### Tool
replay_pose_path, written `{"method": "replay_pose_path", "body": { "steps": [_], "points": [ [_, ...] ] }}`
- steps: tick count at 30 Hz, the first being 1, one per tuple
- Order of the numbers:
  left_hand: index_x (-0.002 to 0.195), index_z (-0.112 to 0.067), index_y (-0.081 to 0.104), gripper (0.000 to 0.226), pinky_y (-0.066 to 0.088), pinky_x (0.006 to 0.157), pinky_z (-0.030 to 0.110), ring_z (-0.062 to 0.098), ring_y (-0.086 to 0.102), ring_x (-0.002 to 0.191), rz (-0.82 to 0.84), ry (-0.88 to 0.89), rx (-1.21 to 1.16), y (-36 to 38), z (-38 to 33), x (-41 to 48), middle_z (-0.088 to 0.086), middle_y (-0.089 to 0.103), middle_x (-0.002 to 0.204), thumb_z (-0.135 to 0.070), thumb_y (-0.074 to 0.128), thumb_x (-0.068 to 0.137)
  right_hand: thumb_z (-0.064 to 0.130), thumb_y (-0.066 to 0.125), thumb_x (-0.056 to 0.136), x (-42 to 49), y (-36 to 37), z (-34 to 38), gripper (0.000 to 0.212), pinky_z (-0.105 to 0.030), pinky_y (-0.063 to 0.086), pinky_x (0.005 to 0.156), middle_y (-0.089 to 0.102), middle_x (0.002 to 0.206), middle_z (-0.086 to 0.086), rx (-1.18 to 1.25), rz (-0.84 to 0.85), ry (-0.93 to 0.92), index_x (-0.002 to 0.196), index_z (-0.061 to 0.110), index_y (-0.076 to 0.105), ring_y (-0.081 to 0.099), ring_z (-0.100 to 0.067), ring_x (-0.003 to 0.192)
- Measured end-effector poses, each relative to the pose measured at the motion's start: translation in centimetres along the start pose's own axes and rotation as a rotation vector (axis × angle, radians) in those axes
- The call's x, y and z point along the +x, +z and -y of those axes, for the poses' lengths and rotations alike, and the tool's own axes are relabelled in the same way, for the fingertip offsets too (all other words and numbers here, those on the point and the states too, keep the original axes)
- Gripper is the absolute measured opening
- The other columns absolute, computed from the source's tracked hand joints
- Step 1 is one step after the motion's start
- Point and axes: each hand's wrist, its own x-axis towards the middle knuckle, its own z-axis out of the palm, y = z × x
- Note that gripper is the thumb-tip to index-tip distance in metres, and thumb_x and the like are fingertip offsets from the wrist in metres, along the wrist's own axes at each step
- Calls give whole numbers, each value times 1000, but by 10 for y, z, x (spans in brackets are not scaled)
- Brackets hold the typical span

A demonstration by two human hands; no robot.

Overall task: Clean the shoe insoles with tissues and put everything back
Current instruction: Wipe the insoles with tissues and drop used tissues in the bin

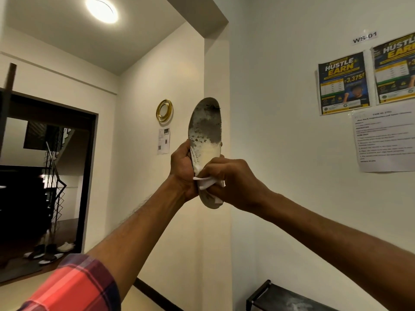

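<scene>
Left hand [183, 169] curled round an upright insole [205, 129], right hand [233, 182] pinching a tissue [205, 182] against its lower end.

The insole is held in the air, near vertical, its soiled grey half lying above both hands, so an upward stroke by the right hand is judged due. A dark rack [280, 297] is glimpsed low at right, its contents unseen.

Ceiling light [101, 9] glowing up top. Gold-rimmed round mirror [164, 110] on the cream wall, small paper notice [163, 140] just beneath it. Far right: WS-01 label [364, 37], Hustle Earn poster [343, 83], second poster [395, 68] just beside it, printed sheet [385, 140] below. Dark staircase [33, 176] through the left doorway.
</scene>
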Motion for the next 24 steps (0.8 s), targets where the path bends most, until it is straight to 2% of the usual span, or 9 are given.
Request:
{"method": "replay_pose_path", "body": {
  "steps": [3,7,11,14,17,21,24],
  "points": [
    [140,-2,54,66,53,85,41,33,63,94,28,-12,-4,2,-2,0,20,63,115,-51,36,99,9,82,79,-3,-7,2,16,-19,55,71,74,92,-5,27,-11,27,94,7,78,68,-16,80],
    [131,-7,59,65,51,78,40,30,62,88,76,-31,22,5,-6,2,15,64,111,-57,35,97,13,83,80,-12,-7,8,17,-26,56,71,73,93,-3,69,73,4,95,8,77,69,-15,83],
    [130,-9,57,66,49,78,37,27,60,85,108,-53,1,8,-10,4,13,64,105,-60,33,96,16,83,79,-21,-11,10,20,-24,56,78,74,101,-2,61,33,57,98,11,78,69,-15,90],
    [133,-11,55,68,50,78,37,26,60,86,131,-61,39,11,-12,6,12,63,104,-63,31,96,15,82,80,-22,-10,11,22,-29,57,83,73,105,-4,40,108,21,101,11,77,68,-19,95],
    [131,-11,56,67,50,80,38,26,61,85,134,-40,-5,13,-14,8,12,64,103,-62,32,95,18,83,79,-22,-20,7,23,-34,59,84,73,109,-4,19,40,94,101,12,77,69,-19,100],
    [127,-12,59,65,46,82,39,27,61,85,157,-49,38,17,-16,9,12,64,102,-62,33,95,13,80,81,-27,-18,11,23,-36,55,95,71,114,-5,-27,137,21,104,12,76,66,-23,108],
    [126,-13,60,64,48,82,39,26,61,85,138,-38,2,20,-17,9,12,65,101,-62,33,95,16,81,81,-25,-27,7,23,-32,58,90,71,116,-5,-20,74,93,103,13,77,67,-23,109]
  ]
}}
